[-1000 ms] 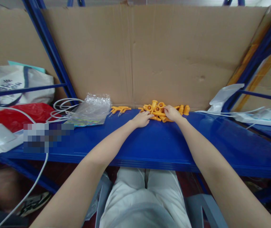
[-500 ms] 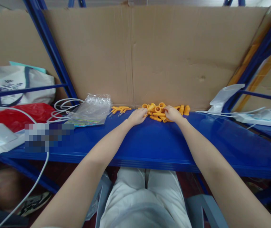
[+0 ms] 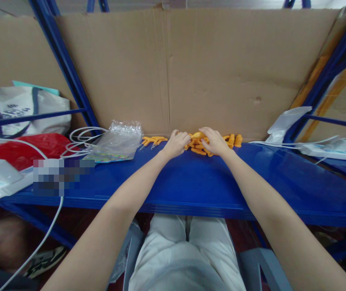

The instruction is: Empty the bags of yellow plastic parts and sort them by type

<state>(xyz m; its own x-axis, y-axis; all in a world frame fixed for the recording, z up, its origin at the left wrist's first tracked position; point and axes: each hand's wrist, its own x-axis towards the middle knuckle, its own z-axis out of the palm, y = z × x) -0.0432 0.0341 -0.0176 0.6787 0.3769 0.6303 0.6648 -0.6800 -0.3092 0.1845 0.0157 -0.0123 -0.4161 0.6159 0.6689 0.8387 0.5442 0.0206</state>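
A pile of small orange-yellow plastic pieces [image 3: 199, 152] lies at the back of the blue shelf, some of them cup-shaped. My right hand [image 3: 214, 141] is over the pile's right side, with thumb and fingers closed around a rounded orange plastic piece [image 3: 197, 135]. At the pile's left edge is my left hand [image 3: 177, 144], its fingers curled in close to that piece; what they hold is hidden. Two upright orange plastic caps [image 3: 237, 140] stand right of my right hand. Left of my left hand lie orange branching pieces with small metal chains [image 3: 154, 140].
A clear plastic bag [image 3: 117, 141] and coiled white cables [image 3: 82, 139] lie to the left, beside a red bag [image 3: 39, 147] and a white power strip [image 3: 6, 184]. Cardboard [image 3: 221, 72] walls the back of the blue shelf [image 3: 197, 186]. Another power strip [image 3: 332, 150] lies right. A person's leg shows lower left.
My right hand has shifted left and up, and a rounded orange piece now sits at its fingertips above the pile. My left hand has moved slightly, with its fingers raised.
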